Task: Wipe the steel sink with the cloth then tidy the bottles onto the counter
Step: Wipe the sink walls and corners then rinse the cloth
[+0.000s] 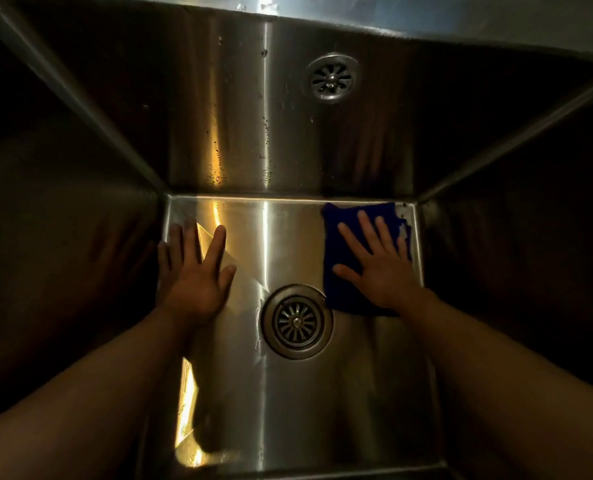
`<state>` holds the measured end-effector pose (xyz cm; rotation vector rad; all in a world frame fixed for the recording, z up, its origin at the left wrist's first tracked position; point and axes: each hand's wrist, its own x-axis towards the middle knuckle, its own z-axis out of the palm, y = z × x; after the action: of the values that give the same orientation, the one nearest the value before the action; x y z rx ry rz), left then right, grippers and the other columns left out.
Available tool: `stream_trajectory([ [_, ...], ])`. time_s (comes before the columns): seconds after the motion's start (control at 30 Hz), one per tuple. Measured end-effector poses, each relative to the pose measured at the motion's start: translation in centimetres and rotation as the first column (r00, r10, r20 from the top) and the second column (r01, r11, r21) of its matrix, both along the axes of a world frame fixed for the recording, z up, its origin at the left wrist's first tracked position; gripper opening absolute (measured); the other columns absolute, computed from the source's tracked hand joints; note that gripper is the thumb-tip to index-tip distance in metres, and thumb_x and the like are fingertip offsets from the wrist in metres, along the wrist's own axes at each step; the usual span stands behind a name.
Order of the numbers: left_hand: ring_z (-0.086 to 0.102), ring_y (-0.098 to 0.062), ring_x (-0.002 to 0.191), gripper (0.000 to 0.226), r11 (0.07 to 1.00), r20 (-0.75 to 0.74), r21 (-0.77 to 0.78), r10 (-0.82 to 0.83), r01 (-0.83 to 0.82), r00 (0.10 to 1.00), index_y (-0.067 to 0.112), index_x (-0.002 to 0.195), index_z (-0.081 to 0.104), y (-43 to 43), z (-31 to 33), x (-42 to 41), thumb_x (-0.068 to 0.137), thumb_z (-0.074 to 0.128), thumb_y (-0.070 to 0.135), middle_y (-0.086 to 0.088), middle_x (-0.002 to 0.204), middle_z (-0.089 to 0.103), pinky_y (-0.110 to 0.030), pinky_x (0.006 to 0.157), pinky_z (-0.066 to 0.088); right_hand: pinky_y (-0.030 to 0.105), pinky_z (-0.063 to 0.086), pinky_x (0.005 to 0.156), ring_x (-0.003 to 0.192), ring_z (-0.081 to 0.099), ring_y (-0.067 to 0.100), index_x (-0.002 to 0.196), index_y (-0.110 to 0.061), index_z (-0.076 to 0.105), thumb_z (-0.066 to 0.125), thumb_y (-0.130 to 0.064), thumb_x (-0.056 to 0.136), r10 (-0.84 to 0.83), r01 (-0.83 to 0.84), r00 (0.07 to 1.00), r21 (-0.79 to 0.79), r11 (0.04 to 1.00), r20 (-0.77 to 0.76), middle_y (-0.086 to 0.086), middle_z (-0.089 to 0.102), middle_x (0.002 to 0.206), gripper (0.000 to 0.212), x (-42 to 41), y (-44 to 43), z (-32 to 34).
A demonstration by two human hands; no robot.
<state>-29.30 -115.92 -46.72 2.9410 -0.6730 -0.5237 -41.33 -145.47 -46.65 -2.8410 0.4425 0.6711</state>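
Both arms are reaching forward, bare as far as they show. The left arm (97,386) is stretching from 7 o'clock toward 1 o'clock, its wrist lying straight. The left hand (192,278) is lying palm down, flat against the sink (288,244) floor, with its fingers (215,247) straight, spread and pointing toward 12 o'clock, and the thumb angling out toward 1 o'clock. The right arm (495,358) is stretching from 4 o'clock toward 11 o'clock. The right hand (381,268) is pressing palm down on the cloth (343,216), fingers straight and fanning between 11 and 12 o'clock, thumb splaying toward 10 o'clock. The hands are lying well apart, roughly level with each other.
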Motion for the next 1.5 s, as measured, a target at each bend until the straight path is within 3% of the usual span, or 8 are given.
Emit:
stream_trajectory([
  [0.17,-0.021,-0.029,0.144,0.075,0.996,-0.030,-0.061,-0.065,0.063,0.997,0.041,0.149,-0.004,-0.5,0.2,1.0,0.084,0.025,0.065,-0.009,0.159,-0.015,-0.049,0.115,-0.009,0.049,-0.016,0.113,0.142,-0.025,0.024,0.135,-0.048,-0.029,0.011,-0.077,0.078,-0.006,0.004,0.998,-0.034,0.999,-0.066,-0.009,-0.038,0.145,0.076,-1.7,-2.8,0.7],
  [0.33,-0.020,-0.033,0.144,0.081,0.993,-0.095,-0.013,-0.120,0.119,0.988,0.042,0.149,-0.005,-0.9,-0.2,2.0,0.087,0.042,0.064,-0.011,0.159,-0.018,-0.054,0.116,-0.003,0.046,-0.025,0.105,0.133,-0.040,0.024,0.128,-0.051,-0.038,0.020,-0.073,0.086,-0.040,0.042,0.991,0.012,0.999,-0.130,-0.008,-0.048,0.140,0.075,-2.4,-1.8,0.6],
  [0.57,-0.020,-0.037,0.143,0.081,0.990,-0.127,0.046,-0.125,0.132,0.984,0.039,0.149,-0.005,-1.6,0.5,2.1,0.087,0.042,0.063,-0.014,0.158,-0.019,-0.056,0.115,-0.002,0.054,-0.029,0.103,0.122,-0.054,0.028,0.133,-0.040,-0.041,0.013,-0.074,0.087,-0.001,0.023,0.961,0.077,0.997,-0.277,-0.001,-0.058,0.134,0.079,-11.4,4.2,1.6],
  [0.63,-0.019,-0.038,0.143,0.082,0.990,-0.128,0.048,-0.125,0.132,0.984,0.038,0.150,-0.003,-1.7,0.6,2.1,0.087,0.043,0.063,-0.015,0.158,-0.018,-0.057,0.115,-0.002,0.056,-0.019,0.106,0.129,-0.047,0.034,0.144,-0.027,-0.029,0.025,-0.076,0.084,0.104,-0.100,0.972,0.029,0.995,-0.209,0.008,-0.050,0.142,0.093,-14.7,6.2,3.0],
  [0.7,-0.019,-0.038,0.143,0.082,0.991,-0.137,0.042,-0.121,0.128,0.983,0.038,0.150,-0.002,-1.6,0.6,2.3,0.087,0.044,0.062,-0.015,0.158,-0.018,-0.057,0.115,-0.002,0.055,-0.005,0.107,0.140,-0.024,0.042,0.150,-0.017,-0.012,0.044,-0.083,0.064,0.195,-0.199,0.955,0.003,0.980,-0.224,0.019,-0.027,0.154,0.123,-17.1,7.6,4.5],
  [0.83,-0.023,-0.036,0.142,0.081,0.992,-0.150,0.043,-0.112,0.120,0.982,0.039,0.150,-0.005,-1.2,0.4,2.3,0.088,0.042,0.062,-0.013,0.157,-0.022,-0.056,0.116,-0.004,0.055,-0.008,0.110,0.142,-0.015,0.044,0.151,-0.012,-0.010,0.062,-0.087,0.038,0.272,-0.282,0.934,-0.011,0.959,-0.232,0.023,-0.017,0.156,0.153,-18.3,8.0,5.3],
  [1.13,-0.027,-0.035,0.142,0.080,0.992,-0.118,0.028,-0.120,0.124,0.986,0.039,0.149,-0.008,-1.1,-0.4,2.0,0.089,0.039,0.063,-0.013,0.156,-0.026,-0.057,0.115,-0.007,0.059,0.000,0.104,0.141,-0.011,0.047,0.152,-0.021,0.000,0.059,-0.079,0.062,0.383,-0.402,0.890,-0.029,0.915,-0.249,0.020,-0.007,0.157,0.123,-20.2,8.5,3.8],
  [1.5,-0.025,-0.035,0.142,0.081,0.994,-0.107,0.005,-0.108,0.109,0.988,0.039,0.150,-0.005,-1.2,-0.4,1.9,0.088,0.042,0.061,-0.014,0.156,-0.024,-0.057,0.115,-0.006,0.062,0.003,0.103,0.140,-0.014,0.048,0.151,-0.021,-0.008,0.054,-0.081,0.066,0.469,-0.483,0.872,-0.091,0.871,-0.139,0.021,-0.016,0.156,0.122,-18.4,10.3,3.8],
])
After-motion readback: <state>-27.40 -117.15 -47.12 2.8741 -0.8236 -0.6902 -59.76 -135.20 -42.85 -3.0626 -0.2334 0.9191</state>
